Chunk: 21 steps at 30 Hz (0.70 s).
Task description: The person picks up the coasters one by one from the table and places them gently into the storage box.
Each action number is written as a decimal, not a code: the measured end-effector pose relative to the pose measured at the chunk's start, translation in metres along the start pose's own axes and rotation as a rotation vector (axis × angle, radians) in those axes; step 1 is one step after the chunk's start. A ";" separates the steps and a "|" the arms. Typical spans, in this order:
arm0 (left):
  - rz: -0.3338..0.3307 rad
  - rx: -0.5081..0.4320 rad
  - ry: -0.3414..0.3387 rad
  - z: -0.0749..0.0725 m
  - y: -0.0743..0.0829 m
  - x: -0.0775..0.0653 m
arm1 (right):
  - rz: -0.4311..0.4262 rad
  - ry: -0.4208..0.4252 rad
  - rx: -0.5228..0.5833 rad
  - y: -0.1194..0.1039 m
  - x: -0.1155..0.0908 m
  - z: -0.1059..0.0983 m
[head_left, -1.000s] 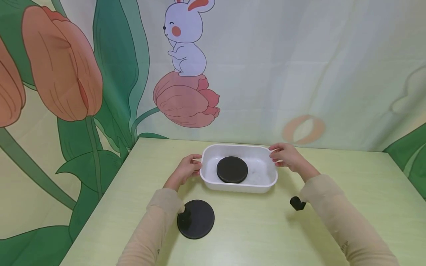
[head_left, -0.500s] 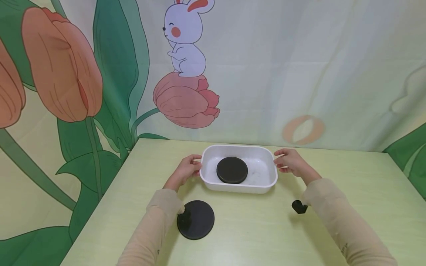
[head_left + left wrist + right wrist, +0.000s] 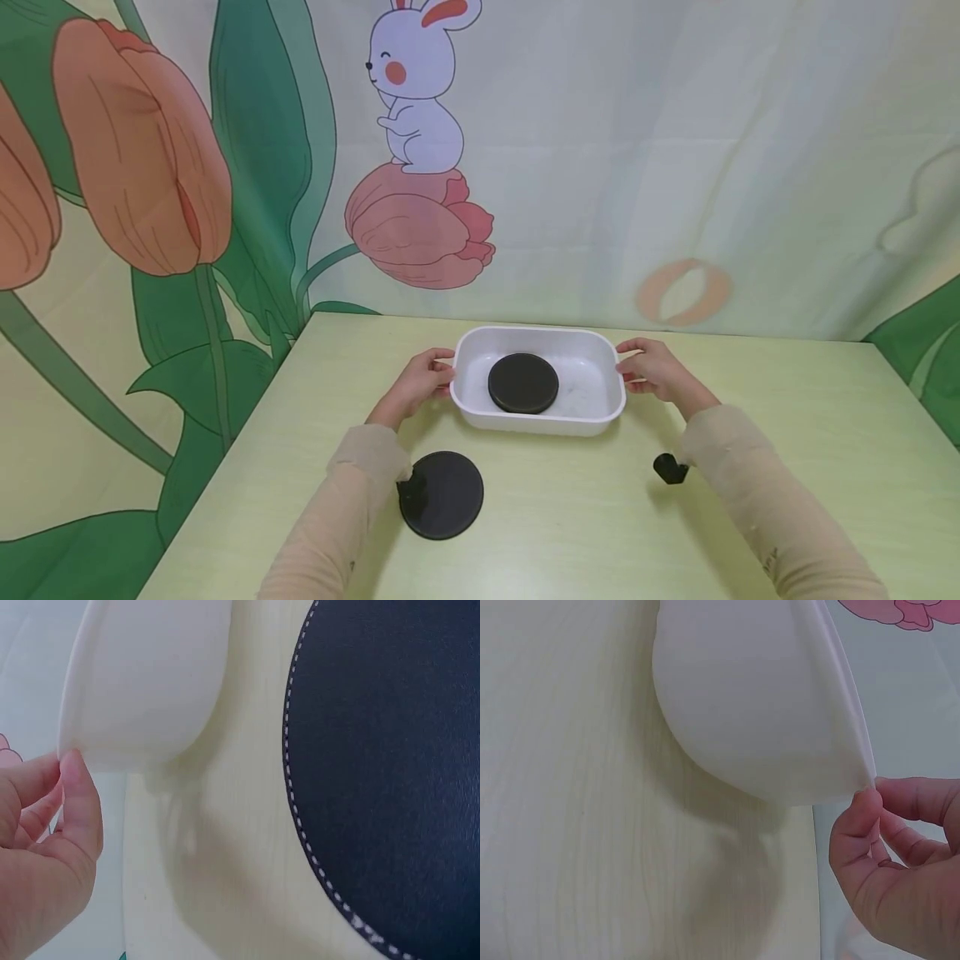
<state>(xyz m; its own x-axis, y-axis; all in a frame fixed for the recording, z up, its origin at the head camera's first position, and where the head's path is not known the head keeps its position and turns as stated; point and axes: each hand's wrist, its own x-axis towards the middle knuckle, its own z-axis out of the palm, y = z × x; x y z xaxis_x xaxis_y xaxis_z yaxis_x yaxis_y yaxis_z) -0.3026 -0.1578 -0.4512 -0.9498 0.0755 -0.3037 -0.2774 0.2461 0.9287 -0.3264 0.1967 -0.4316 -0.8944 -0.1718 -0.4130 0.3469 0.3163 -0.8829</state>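
Note:
A white oblong plastic basin (image 3: 573, 423) stands near the back of the table, with a round black disc (image 3: 523, 383) lying inside it, left of its middle. My left hand (image 3: 416, 383) pinches the rim at the basin's left end; the left wrist view has thumb (image 3: 82, 799) and forefinger meeting at that edge. At the opposite end my right hand (image 3: 657, 370) pinches the rim between thumb (image 3: 855, 825) and forefinger. In front of the basin, beside my left sleeve, lies a flat round black coaster (image 3: 447, 500) with white edge stitching (image 3: 300, 825).
The pale wood-grain table (image 3: 555, 517) runs back to a hanging cloth (image 3: 585, 167) printed with tulips and a rabbit. A small black piece (image 3: 670, 468) sticks out at my right sleeve (image 3: 757, 475).
My right hand has moved from the basin's back right corner a little toward me, to the middle of the right end. The basin, the discs and my left hand have stayed about where they were.

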 end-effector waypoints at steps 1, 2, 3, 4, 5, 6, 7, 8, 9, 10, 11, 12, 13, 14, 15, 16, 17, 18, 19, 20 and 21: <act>0.005 0.009 -0.003 -0.001 0.000 -0.001 | 0.001 0.002 0.002 0.000 0.000 0.001; 0.007 0.014 -0.005 -0.002 0.000 -0.002 | -0.001 0.004 -0.001 0.000 0.001 0.001; 0.013 0.024 -0.009 -0.003 0.000 -0.003 | -0.001 0.012 0.000 0.001 0.001 0.001; 0.017 0.032 -0.016 -0.005 -0.001 -0.004 | -0.010 0.010 -0.001 0.002 0.002 0.000; 0.018 0.040 -0.023 -0.007 -0.001 -0.005 | -0.015 0.013 -0.001 0.003 0.002 0.001; 0.017 0.047 -0.030 -0.009 -0.002 -0.006 | -0.022 0.013 -0.003 0.004 0.002 0.000; 0.017 0.056 -0.039 -0.012 -0.002 -0.007 | -0.035 0.000 0.017 0.004 0.002 -0.001; 0.010 0.062 -0.053 -0.014 -0.003 -0.008 | -0.041 -0.005 0.018 0.003 0.002 -0.001; 0.002 0.076 -0.069 -0.016 -0.004 -0.010 | -0.044 -0.007 0.020 0.003 0.002 -0.001; -0.008 0.089 -0.085 -0.018 -0.005 -0.011 | -0.047 -0.011 0.019 0.002 0.001 -0.001; -0.018 0.102 -0.102 -0.020 -0.006 -0.013 | -0.041 -0.007 0.018 0.001 0.000 -0.001; -0.028 0.117 -0.120 -0.022 -0.007 -0.014 | -0.037 -0.005 0.017 0.000 0.000 -0.001; -0.037 0.133 -0.138 -0.023 -0.009 -0.016 | -0.032 0.000 0.013 -0.001 -0.001 0.000; -0.046 0.147 -0.153 -0.024 -0.010 -0.017 | -0.019 0.015 -0.008 -0.003 -0.001 0.001; -0.051 0.165 -0.170 -0.025 -0.012 -0.019 | -0.013 0.017 -0.013 -0.004 -0.002 0.001; -0.054 0.181 -0.188 -0.026 -0.014 -0.020 | -0.008 0.017 -0.015 -0.005 -0.002 0.001; -0.060 0.198 -0.207 -0.027 -0.016 -0.022 | 0.001 0.020 -0.018 -0.006 -0.003 0.001; -0.065 0.218 -0.226 -0.028 -0.018 -0.023 | 0.007 0.018 -0.021 -0.006 -0.003 0.001; -0.072 0.232 -0.240 -0.029 -0.020 -0.025 | 0.010 0.014 -0.024 -0.007 -0.003 0.001; -0.075 0.248 -0.254 -0.030 -0.022 -0.026 | 0.014 0.012 -0.025 -0.007 -0.004 0.001; -0.077 0.263 -0.266 -0.030 -0.023 -0.028 | 0.017 0.012 -0.027 -0.007 -0.003 0.001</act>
<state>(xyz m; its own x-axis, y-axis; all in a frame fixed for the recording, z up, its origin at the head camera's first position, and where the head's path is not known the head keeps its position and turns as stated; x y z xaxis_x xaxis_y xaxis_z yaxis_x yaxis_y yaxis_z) -0.2741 -0.1946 -0.4581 -0.8471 0.2869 -0.4474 -0.2672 0.4978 0.8251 -0.3257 0.1936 -0.4242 -0.8917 -0.1549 -0.4254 0.3547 0.3447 -0.8691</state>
